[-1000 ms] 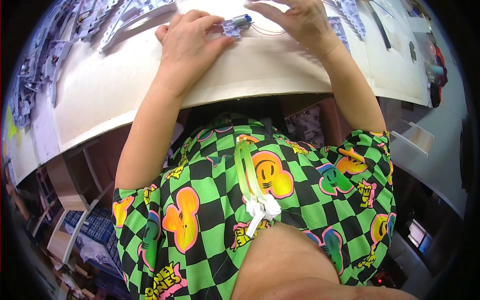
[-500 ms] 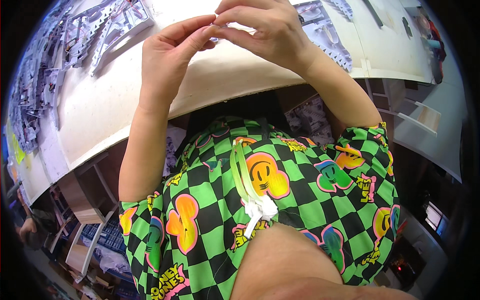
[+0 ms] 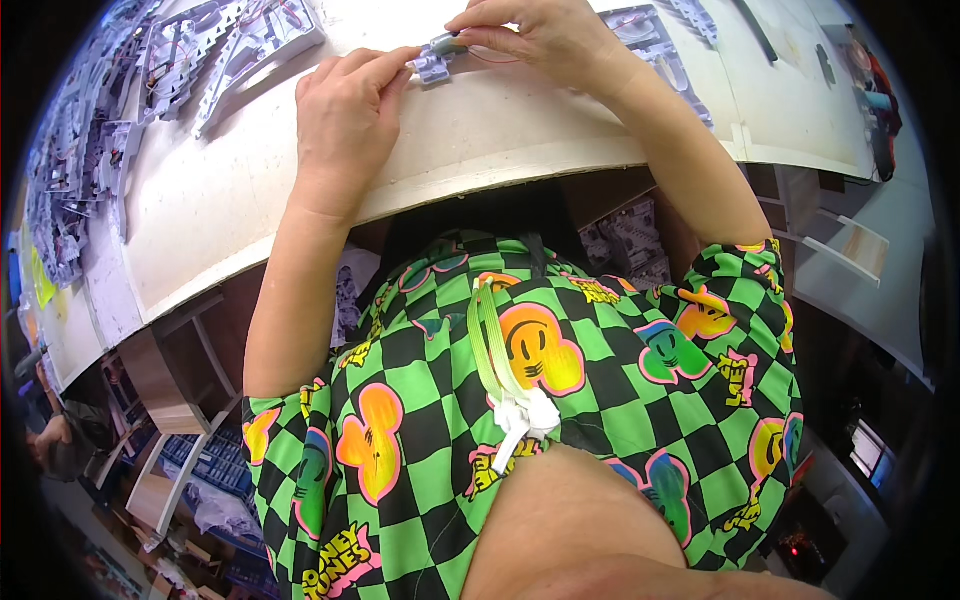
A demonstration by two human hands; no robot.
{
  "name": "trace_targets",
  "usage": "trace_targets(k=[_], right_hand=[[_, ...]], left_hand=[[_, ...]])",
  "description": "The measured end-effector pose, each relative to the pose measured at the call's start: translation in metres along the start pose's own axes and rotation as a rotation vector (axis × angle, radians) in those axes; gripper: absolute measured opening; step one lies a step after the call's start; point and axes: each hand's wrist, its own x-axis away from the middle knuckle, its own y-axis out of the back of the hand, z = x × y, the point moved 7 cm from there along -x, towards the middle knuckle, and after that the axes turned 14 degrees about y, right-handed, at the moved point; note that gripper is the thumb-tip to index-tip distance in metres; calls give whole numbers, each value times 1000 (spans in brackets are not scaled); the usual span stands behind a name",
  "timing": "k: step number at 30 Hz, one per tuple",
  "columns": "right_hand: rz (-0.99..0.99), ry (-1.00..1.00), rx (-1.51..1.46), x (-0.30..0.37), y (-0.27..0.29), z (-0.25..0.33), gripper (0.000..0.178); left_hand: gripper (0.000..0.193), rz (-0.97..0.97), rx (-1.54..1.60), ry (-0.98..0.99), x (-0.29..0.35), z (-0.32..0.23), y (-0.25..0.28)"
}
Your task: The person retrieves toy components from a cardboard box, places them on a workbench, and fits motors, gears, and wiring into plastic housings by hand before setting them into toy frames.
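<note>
Both hands meet over the pale worktable (image 3: 250, 190) on a small grey plastic part (image 3: 433, 68). My left hand (image 3: 350, 115) is closed, its thumb and forefinger pinching the part's left end. My right hand (image 3: 545, 40) pinches the upper right end, where a darker, rounded piece (image 3: 450, 45) sits against the grey plastic. A thin red wire (image 3: 490, 60) curves out beneath the right fingers. Fingertips hide some of the part, and I cannot tell whether it rests on the table.
Grey toothed plastic housings with wires (image 3: 265, 45) lie at the upper left, beside a dense pile of similar pieces (image 3: 70, 170). Another housing (image 3: 660, 50) lies beyond my right forearm. Dark strips (image 3: 757, 30) are farther right. A wooden shelf (image 3: 165, 385) stands below the table's left side.
The grey part, largely hidden between my fingers before, now shows. My left hand has moved slightly down and right with its back turned up; my right hand has shifted slightly right.
</note>
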Motion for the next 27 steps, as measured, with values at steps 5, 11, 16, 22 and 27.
trace_targets(k=[5, 11, 16, 22, 27], right_hand=[[35, -65, -59, 2, -6, -3, 14], [9, -58, -60, 3, 2, -1, 18], [-126, 95, 43, -10, 30, 35, 19], [-103, 113, 0, -23, 21, 46, 15], [-101, 158, 26, -29, 22, 48, 12]], left_hand=[[17, 33, -91, 25, 3, 0, -6], [22, 18, 133, 128, -2, 9, 5], [27, 115, 762, 398, -7, 28, 8], [43, 361, 964, 521, -11, 30, -5], [53, 379, 1132, 544, -14, 17, 0]])
